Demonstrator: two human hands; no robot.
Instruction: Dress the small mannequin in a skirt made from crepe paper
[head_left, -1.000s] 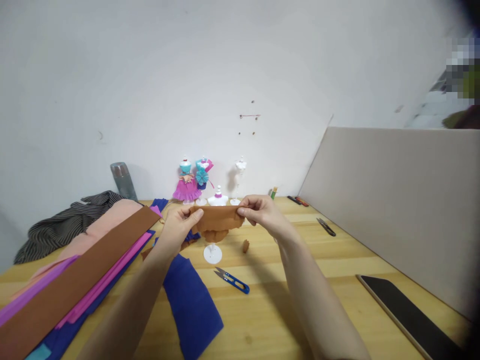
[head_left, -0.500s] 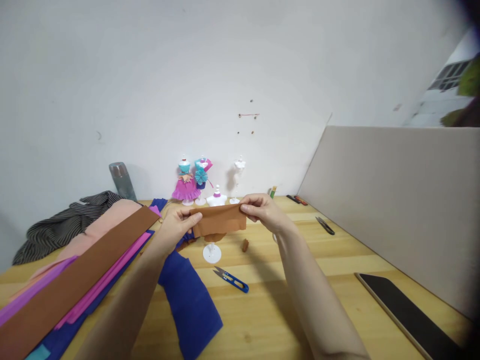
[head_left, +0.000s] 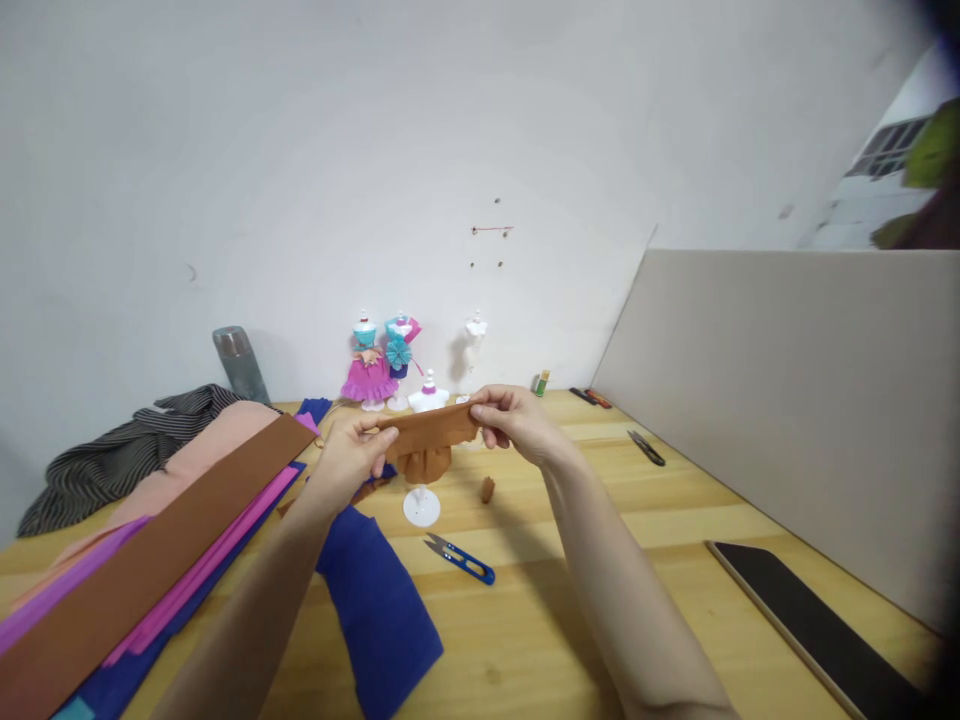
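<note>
A strip of brown fabric (head_left: 431,428) is stretched between my two hands, in front of a small white dress-form mannequin (head_left: 429,400). My left hand (head_left: 352,455) pinches its left end, and my right hand (head_left: 514,420) pinches the upper right corner. Below the strip, a gathered brown skirt piece (head_left: 424,465) shows on the mannequin, above its round white base (head_left: 421,507). The strip hides the mannequin's middle. Blue-handled thread snips (head_left: 460,558) lie on the table in front, beside a dark blue cloth piece (head_left: 386,610).
Long cloth strips, a brown one (head_left: 157,540) on top, cover the left side. Two dressed mannequins (head_left: 369,375) and a bare one (head_left: 475,335) stand by the wall. A tumbler (head_left: 240,365) stands back left. Black snips (head_left: 646,448) and a phone (head_left: 810,620) lie right.
The brown strip's lower edge has risen and curled, so more of the gathered skirt piece shows under it. My right hand has shifted slightly left.
</note>
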